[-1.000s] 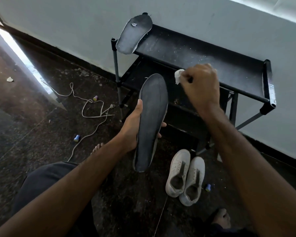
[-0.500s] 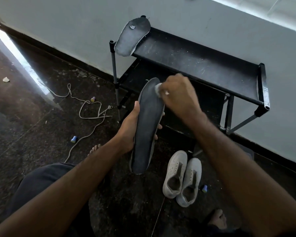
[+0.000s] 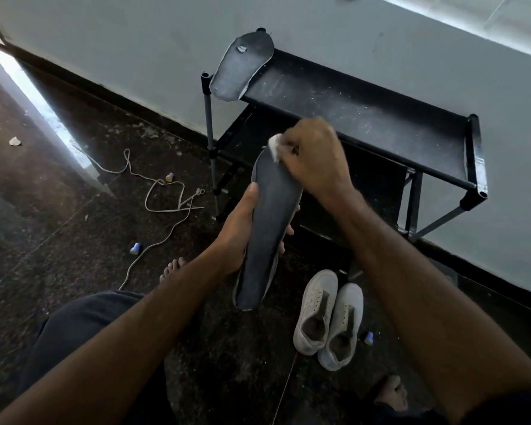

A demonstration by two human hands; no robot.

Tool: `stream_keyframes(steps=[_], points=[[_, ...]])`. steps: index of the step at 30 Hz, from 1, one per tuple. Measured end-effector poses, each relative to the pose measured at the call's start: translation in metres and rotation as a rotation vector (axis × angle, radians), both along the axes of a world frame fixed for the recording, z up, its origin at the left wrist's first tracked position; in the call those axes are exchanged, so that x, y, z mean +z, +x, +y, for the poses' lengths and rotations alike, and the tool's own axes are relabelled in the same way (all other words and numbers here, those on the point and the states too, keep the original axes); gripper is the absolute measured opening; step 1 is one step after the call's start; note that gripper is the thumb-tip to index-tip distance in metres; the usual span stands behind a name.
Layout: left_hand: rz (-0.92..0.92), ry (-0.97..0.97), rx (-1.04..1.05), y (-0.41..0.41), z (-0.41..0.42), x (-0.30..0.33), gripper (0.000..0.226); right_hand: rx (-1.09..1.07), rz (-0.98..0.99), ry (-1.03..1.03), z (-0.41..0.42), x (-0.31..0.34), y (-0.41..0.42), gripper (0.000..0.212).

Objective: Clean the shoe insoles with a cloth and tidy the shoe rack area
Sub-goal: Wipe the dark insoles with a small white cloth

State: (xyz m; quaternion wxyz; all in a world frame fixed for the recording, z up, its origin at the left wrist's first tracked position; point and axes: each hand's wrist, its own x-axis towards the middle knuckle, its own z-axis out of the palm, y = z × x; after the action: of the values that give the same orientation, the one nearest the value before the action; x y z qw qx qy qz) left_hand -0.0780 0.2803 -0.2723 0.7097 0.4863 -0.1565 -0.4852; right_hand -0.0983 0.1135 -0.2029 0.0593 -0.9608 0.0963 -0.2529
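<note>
A dark insole (image 3: 265, 231) is gripped at mid-length by the left hand (image 3: 236, 234), fingers curled behind it. A white cloth (image 3: 275, 146) is pinched against its toe end by the right hand (image 3: 311, 157). A second insole (image 3: 242, 65) is laid on the shoe rack (image 3: 365, 118) beyond.

The insole (image 3: 269, 228) looks like matt dark foam, smooth with a paler edge, same as the second insole (image 3: 242, 65) up top. The cloth (image 3: 275, 147) is soft white fabric. The shoe rack (image 3: 365, 118) has dusty black shelves, scuffed, on dull metal tubes. The white sneakers (image 3: 328, 317) look leathery, kinda grubby, and the floor (image 3: 59, 210) is speckled polished stone.
</note>
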Motion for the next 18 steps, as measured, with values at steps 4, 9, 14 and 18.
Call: stream_keyframes(steps=[4,9,14,18], points=[[-0.029,0.052,0.033,0.008,0.001,-0.006,0.085,-0.23,-0.176,0.217,-0.03,0.025,0.005,0.009],[0.011,0.053,0.083,0.01,0.0,-0.003,0.082,0.112,0.027,0.168,0.029,0.002,-0.042,0.012],[-0.001,0.05,0.111,0.005,-0.001,0.001,0.08,0.171,0.13,-0.076,0.008,-0.017,-0.032,0.013],[-0.02,0.086,0.099,0.005,-0.001,0.001,0.081,-0.231,-0.046,0.095,-0.034,0.005,-0.019,0.014]])
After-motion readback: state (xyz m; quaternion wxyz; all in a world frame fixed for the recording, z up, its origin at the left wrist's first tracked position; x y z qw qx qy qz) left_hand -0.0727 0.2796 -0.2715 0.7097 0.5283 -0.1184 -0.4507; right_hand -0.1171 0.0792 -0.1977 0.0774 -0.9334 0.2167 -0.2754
